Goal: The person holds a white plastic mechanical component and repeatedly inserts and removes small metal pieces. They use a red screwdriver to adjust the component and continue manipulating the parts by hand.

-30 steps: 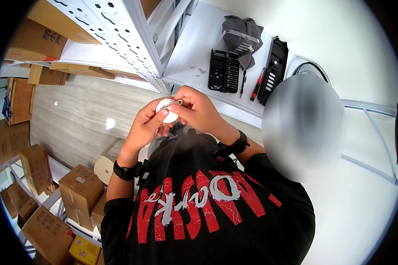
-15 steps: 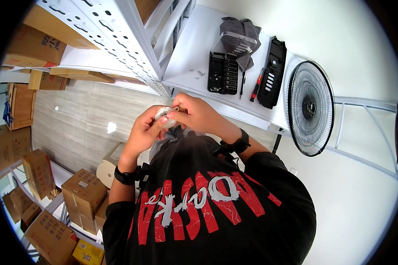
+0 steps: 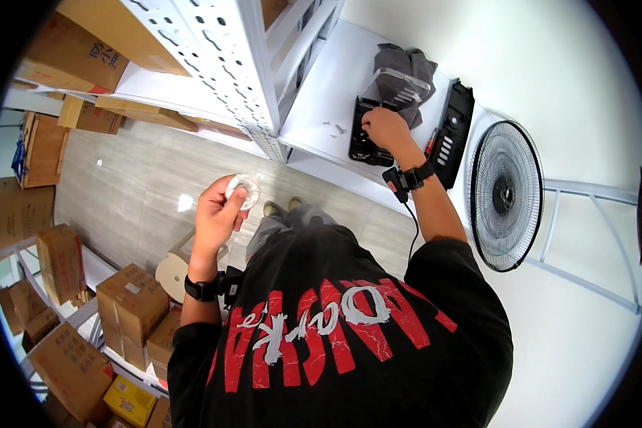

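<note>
In my left hand point(image 3: 217, 215), a white ring-shaped piece point(image 3: 252, 187) is pinched between thumb and fingers, held over the floor. My right hand point(image 3: 389, 130) reaches onto the white shelf, over a black bit case point(image 3: 359, 148). Its fingers are bent together at the case; whatever they grip is hidden. The clear lid point(image 3: 404, 81) of the case stands up against a dark grey cloth point(image 3: 422, 65). Several small screws point(image 3: 339, 129) lie left of the case. Right of my hand are a red-handled screwdriver point(image 3: 431, 141), partly covered, and a long black slotted panel point(image 3: 455, 127).
A round black fan grille point(image 3: 507, 196) stands at the shelf's right end. A perforated white upright point(image 3: 239, 71) rises left of the shelf. Cardboard boxes point(image 3: 132, 303) fill the racks on the left, and a round beige seat point(image 3: 171, 277) is beside my left forearm.
My right hand has left the white ring and moved right and away to the bit case. My left hand keeps the ring, slightly lower and further left.
</note>
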A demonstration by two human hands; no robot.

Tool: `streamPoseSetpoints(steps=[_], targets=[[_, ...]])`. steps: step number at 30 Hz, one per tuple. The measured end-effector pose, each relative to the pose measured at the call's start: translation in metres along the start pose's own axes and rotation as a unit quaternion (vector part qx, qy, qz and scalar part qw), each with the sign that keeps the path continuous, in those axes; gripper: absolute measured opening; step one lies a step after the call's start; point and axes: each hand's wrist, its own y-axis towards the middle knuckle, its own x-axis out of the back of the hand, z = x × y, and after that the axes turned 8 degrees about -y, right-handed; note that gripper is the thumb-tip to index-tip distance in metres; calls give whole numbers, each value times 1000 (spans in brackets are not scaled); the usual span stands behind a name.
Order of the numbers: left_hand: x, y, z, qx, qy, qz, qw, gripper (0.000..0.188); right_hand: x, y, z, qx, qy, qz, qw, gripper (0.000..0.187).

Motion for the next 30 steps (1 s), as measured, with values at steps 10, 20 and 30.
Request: streamPoseSetpoints(steps=[10,20,30], targets=[[3,-5,-7,-68,-28,-27,997,19,2,4,3,16,-14,88,996,26],[-5,-2,-13,-150,-16,-53,987,22,1,17,2,32,-7,147,989,21],[2,-7,-25,-134,-109,5,985,15,-6,22,-2,104,-2,128,986,19]])
